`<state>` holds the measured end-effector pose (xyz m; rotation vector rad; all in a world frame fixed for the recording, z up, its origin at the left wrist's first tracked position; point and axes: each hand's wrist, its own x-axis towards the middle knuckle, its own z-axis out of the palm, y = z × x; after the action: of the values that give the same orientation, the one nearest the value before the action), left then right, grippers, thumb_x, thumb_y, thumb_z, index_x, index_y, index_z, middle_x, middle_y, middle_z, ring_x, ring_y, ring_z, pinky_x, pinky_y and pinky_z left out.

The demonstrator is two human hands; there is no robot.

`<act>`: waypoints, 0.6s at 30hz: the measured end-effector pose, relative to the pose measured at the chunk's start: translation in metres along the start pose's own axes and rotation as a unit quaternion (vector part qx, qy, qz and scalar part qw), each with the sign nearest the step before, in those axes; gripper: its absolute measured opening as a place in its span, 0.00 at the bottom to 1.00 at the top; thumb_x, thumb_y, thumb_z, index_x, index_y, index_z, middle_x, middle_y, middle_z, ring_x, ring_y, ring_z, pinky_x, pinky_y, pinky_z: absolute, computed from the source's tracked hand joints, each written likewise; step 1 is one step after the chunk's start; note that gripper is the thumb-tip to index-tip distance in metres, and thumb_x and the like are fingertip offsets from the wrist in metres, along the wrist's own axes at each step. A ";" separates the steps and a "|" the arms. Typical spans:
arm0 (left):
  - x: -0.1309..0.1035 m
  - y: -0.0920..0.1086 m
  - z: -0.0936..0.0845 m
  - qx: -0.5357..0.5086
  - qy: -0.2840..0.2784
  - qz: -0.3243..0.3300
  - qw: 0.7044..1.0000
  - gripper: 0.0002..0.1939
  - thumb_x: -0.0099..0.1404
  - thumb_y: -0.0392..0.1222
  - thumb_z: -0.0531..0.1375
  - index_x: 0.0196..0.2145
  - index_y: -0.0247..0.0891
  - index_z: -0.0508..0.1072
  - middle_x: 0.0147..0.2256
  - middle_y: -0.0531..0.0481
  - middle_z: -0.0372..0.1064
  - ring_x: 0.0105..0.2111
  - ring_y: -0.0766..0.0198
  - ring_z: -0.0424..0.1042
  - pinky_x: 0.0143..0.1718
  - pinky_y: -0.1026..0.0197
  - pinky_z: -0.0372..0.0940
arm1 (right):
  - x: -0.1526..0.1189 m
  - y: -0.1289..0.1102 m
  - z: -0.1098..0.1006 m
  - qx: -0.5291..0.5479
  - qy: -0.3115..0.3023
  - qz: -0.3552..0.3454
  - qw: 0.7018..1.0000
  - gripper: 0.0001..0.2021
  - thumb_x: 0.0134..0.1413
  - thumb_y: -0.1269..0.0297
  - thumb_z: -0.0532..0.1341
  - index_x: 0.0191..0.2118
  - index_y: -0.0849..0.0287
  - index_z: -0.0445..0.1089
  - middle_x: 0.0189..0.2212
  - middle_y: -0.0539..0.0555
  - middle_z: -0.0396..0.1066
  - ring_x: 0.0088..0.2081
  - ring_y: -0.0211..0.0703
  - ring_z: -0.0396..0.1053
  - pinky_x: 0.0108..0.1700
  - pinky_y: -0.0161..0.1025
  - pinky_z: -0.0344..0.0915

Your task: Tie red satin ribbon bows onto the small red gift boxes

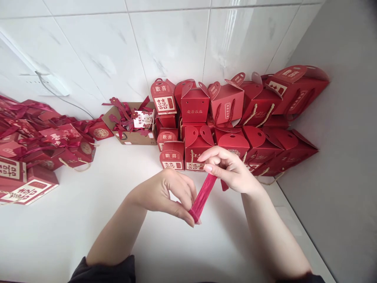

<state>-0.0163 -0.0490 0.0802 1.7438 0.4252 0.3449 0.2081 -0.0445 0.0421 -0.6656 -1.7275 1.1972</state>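
Note:
A dark pink ribbon (205, 196) is stretched on a slant between my two hands, above the white tabletop. My left hand (173, 196) pinches its lower end between thumb and fingers, where the ribbon folds over. Higher up and to the right, my right hand (228, 167) grips the other end with thumb and forefinger. A short tail of ribbon (224, 185) hangs below the right hand. Just behind the hands stands a red gift box (198, 137), partly covered by my right fingers.
Several red gift boxes (226, 104) with rope handles stand stacked along the tiled wall. A cardboard box (135, 135) holds ribbons and a printed card (143, 119). More red boxes tied with ribbon (73, 151) are piled at left. A grey panel (338, 157) bounds the right side.

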 end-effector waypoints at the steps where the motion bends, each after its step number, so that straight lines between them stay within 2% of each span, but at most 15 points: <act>1: -0.001 -0.001 0.000 -0.024 0.008 -0.002 1.000 0.02 0.55 0.41 0.70 0.28 0.43 0.84 0.27 0.42 0.79 0.32 0.54 0.76 0.37 0.56 0.72 | 0.000 0.000 0.001 -0.015 -0.007 0.011 1.000 0.08 0.64 0.59 0.59 0.44 0.54 0.71 0.24 0.46 0.60 0.24 0.35 0.55 0.28 0.35 0.55; 4: 0.000 -0.007 -0.002 -0.134 0.122 -0.009 0.983 0.08 0.56 0.46 0.69 0.28 0.39 0.82 0.23 0.45 0.77 0.21 0.63 0.72 0.26 0.61 0.69 | 0.001 -0.001 0.002 -0.039 -0.034 0.063 0.997 0.15 0.67 0.53 0.53 0.44 0.56 0.72 0.29 0.50 0.67 0.28 0.37 0.61 0.27 0.34 0.58; 7: 0.004 -0.014 -0.005 -0.214 0.219 -0.027 0.952 0.13 0.58 0.50 0.67 0.28 0.35 0.79 0.18 0.50 0.73 0.14 0.71 0.63 0.19 0.67 0.64 | 0.001 -0.002 0.005 -0.005 -0.073 0.078 0.994 0.18 0.68 0.50 0.50 0.53 0.55 0.66 0.32 0.51 0.67 0.32 0.39 0.64 0.27 0.34 0.61; 11: 0.009 -0.018 -0.009 -0.250 0.257 -0.046 0.933 0.16 0.58 0.52 0.67 0.28 0.33 0.78 0.16 0.53 0.68 0.13 0.75 0.60 0.17 0.71 0.59 | 0.001 0.000 0.010 -0.051 -0.040 0.058 0.996 0.19 0.60 0.54 0.61 0.55 0.51 0.62 0.36 0.50 0.65 0.33 0.39 0.64 0.31 0.35 0.65; 15: 0.009 -0.017 -0.010 -0.269 0.295 -0.043 0.916 0.15 0.57 0.51 0.68 0.33 0.34 0.79 0.18 0.54 0.68 0.15 0.76 0.60 0.16 0.73 0.55 | 0.004 0.001 0.013 -0.122 -0.004 0.032 0.992 0.09 0.65 0.57 0.57 0.45 0.54 0.68 0.33 0.50 0.68 0.33 0.39 0.64 0.37 0.37 0.64; 18: 0.006 -0.015 -0.011 -0.267 0.309 -0.035 0.912 0.15 0.58 0.47 0.67 0.38 0.34 0.80 0.19 0.53 0.68 0.15 0.76 0.60 0.16 0.73 0.54 | 0.006 0.002 0.013 -0.135 0.008 0.029 0.990 0.10 0.67 0.58 0.54 0.40 0.56 0.70 0.34 0.52 0.72 0.35 0.41 0.68 0.40 0.38 0.65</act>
<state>-0.0168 -0.0339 0.0676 1.0506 0.7631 0.8835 0.1942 -0.0444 0.0405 -0.8897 -1.8865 1.0027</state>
